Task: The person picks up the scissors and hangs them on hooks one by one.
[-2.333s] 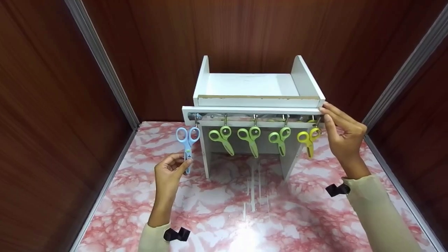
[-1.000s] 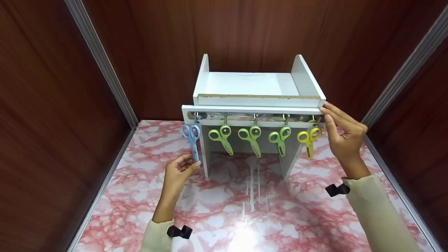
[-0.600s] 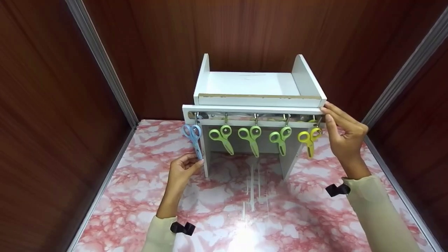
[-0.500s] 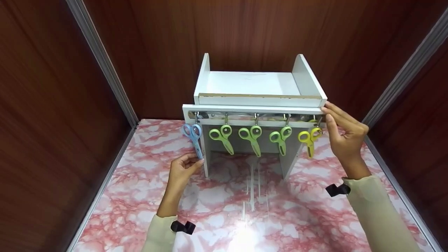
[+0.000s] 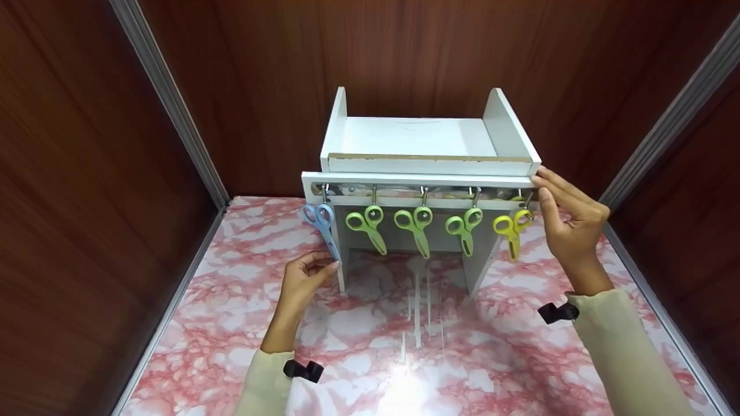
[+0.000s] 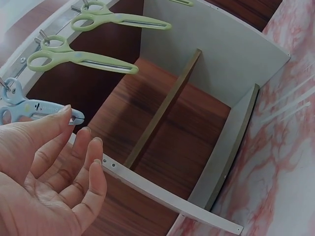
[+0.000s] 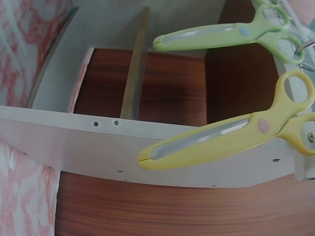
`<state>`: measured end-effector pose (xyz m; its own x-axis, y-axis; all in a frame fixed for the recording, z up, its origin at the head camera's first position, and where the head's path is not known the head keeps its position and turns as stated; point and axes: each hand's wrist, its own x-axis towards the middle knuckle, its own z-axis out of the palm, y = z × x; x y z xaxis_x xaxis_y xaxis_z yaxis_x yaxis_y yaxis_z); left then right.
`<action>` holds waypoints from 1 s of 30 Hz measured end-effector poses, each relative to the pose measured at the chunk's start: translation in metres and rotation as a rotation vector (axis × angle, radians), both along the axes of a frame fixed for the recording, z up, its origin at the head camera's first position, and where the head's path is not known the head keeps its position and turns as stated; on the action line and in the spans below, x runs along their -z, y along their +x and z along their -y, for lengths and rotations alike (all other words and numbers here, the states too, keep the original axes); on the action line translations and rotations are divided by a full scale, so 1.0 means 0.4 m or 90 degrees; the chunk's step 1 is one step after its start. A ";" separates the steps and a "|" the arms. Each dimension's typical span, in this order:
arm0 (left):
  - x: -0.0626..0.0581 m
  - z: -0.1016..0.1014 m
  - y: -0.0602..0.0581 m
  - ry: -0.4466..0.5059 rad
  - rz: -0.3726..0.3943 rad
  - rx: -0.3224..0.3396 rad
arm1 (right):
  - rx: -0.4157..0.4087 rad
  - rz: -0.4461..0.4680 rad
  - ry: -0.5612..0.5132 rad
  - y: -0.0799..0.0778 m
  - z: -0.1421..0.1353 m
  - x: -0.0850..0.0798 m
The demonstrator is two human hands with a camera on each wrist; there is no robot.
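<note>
Light-blue scissors (image 5: 322, 218) hang from the leftmost hook of a white rail (image 5: 428, 180), blade down and slanting right. My left hand (image 5: 300, 283) pinches their blade tip between thumb and forefinger; in the left wrist view the thumb lies over the tip and the other fingers curl loosely. My right hand (image 5: 572, 231) holds the rail's right end at the corner of the white shelf (image 5: 419, 138), fingers above and thumb lower. Three green scissors (image 5: 417, 228) and yellow scissors (image 5: 509, 228) hang from the other hooks. The right wrist view misses the right hand.
The shelf unit stands on a pink-and-white marbled table (image 5: 370, 346), its lower compartment facing me between two side panels (image 5: 478, 268). A dark wood wall (image 5: 416, 52) rises close behind, with metal-edged walls on both sides.
The blue scissors have moved right and up onto the leftmost hook, now slanting. My left hand has followed rightward, fingers still at the blade tip. The right hand has stayed in place.
</note>
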<state>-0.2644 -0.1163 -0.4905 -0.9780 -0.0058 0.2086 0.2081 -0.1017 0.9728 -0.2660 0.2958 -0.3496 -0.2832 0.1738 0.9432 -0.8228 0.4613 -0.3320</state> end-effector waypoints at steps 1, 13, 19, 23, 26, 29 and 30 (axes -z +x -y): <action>0.000 0.000 0.000 -0.001 0.001 0.001 | -0.001 0.001 0.000 0.001 0.000 0.000; -0.003 0.009 -0.002 -0.014 0.026 0.009 | 0.003 0.007 0.001 0.008 0.007 -0.001; -0.003 0.011 -0.002 -0.013 0.020 0.001 | 0.001 0.011 0.004 0.009 0.008 -0.002; -0.010 0.011 0.005 -0.011 0.007 -0.004 | 0.005 0.019 0.011 0.012 0.007 -0.003; -0.015 0.014 0.012 -0.029 -0.013 -0.010 | 0.014 0.024 0.030 0.017 0.006 -0.001; -0.022 0.021 0.020 -0.076 -0.034 -0.030 | 0.012 0.032 0.055 0.025 0.005 0.005; -0.025 0.023 0.023 -0.102 -0.043 -0.043 | 0.009 0.036 0.063 0.029 0.005 0.007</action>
<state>-0.2551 -0.1255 -0.4807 -0.9603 -0.0324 0.2771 0.2744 0.0704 0.9590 -0.2545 0.2939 -0.3523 -0.3341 0.0849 0.9387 -0.7977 0.5049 -0.3297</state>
